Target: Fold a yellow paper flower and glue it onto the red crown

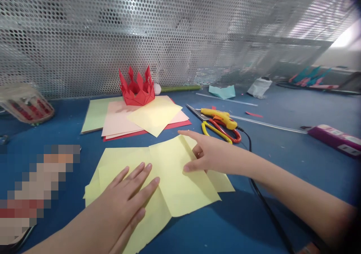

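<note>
At lower centre, the left hand (121, 201) is pressing flat and the right hand (201, 152) is pinching loosely near the top edge of the yellow paper (172, 182), seemingly light, easily creased, best held by its edges.

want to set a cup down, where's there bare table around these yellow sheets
Bare blue table shows in front of the yellow sheets, left of the black cable, and between the right forearm and purple object. Crowded behind the sheets: scissors, glue gun, paper stack bearing the red crown.
</note>
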`<state>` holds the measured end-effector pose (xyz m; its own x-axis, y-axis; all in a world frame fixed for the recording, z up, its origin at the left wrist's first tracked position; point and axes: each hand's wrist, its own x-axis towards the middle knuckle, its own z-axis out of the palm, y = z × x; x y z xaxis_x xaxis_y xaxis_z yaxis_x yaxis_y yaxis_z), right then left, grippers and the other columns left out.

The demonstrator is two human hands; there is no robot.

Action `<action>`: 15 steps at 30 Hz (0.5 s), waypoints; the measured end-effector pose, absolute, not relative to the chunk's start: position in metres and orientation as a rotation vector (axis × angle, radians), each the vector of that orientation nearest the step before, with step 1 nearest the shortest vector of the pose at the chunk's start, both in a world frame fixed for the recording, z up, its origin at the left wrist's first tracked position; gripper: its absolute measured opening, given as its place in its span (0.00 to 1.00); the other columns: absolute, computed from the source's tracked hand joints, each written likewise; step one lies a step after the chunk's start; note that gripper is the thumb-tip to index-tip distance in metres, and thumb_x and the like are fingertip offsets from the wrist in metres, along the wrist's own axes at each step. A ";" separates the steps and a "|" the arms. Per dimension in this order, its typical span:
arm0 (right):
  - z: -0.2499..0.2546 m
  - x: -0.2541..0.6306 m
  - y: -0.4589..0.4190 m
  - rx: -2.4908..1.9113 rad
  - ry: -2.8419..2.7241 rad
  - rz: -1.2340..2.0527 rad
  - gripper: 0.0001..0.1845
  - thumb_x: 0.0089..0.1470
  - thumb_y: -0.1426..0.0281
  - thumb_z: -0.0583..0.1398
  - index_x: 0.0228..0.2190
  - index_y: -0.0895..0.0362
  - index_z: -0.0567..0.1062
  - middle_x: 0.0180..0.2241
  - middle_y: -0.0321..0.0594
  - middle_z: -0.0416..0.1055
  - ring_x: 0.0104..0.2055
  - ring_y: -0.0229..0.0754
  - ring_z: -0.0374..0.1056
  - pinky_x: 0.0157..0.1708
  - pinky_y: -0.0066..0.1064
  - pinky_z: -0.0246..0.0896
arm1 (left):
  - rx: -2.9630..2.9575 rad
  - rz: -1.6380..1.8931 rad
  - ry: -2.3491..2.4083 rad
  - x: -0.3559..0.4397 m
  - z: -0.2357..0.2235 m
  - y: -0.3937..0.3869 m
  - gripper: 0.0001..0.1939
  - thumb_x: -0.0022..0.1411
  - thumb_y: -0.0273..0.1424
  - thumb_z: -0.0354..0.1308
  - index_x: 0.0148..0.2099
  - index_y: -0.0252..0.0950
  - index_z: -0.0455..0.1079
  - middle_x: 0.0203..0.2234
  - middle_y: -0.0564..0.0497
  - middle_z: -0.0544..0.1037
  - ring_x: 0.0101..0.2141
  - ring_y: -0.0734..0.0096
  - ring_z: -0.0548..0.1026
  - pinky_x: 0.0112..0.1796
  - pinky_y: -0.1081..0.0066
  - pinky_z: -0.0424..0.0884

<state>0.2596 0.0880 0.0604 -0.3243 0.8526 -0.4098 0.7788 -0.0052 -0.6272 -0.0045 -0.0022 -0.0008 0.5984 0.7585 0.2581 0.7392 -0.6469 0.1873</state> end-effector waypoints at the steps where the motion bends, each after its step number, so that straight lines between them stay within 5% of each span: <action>1: 0.062 0.260 0.088 -1.780 -2.161 1.267 0.59 0.47 0.65 0.71 0.70 0.53 0.44 0.24 0.28 0.70 0.25 0.40 0.69 0.21 0.26 0.56 | 2.763 0.479 1.288 -0.005 -0.001 -0.003 0.27 0.72 0.38 0.45 0.70 0.48 0.55 0.65 0.50 0.68 0.66 0.53 0.61 0.62 0.51 0.61; 6: 0.064 0.265 0.088 -1.802 -2.195 1.268 0.63 0.46 0.67 0.71 0.70 0.52 0.39 0.25 0.28 0.70 0.26 0.40 0.71 0.25 0.27 0.62 | 2.842 0.306 1.249 -0.006 0.002 -0.006 0.27 0.73 0.26 0.35 0.67 0.51 0.60 0.68 0.46 0.62 0.68 0.58 0.54 0.61 0.45 0.60; 11: 0.062 0.268 0.089 -1.800 -2.206 1.256 0.62 0.46 0.67 0.70 0.70 0.49 0.39 0.24 0.26 0.67 0.25 0.40 0.71 0.25 0.27 0.62 | 2.925 0.214 1.156 -0.005 0.011 -0.007 0.25 0.75 0.44 0.31 0.66 0.59 0.60 0.66 0.44 0.63 0.67 0.48 0.55 0.56 0.36 0.63; 15: 0.063 0.269 0.090 -1.819 -2.233 1.221 0.61 0.46 0.68 0.70 0.70 0.50 0.40 0.23 0.26 0.68 0.25 0.40 0.71 0.24 0.27 0.61 | 2.930 0.134 1.108 -0.006 0.017 -0.005 0.24 0.75 0.45 0.33 0.66 0.62 0.58 0.67 0.43 0.60 0.67 0.44 0.54 0.54 0.33 0.64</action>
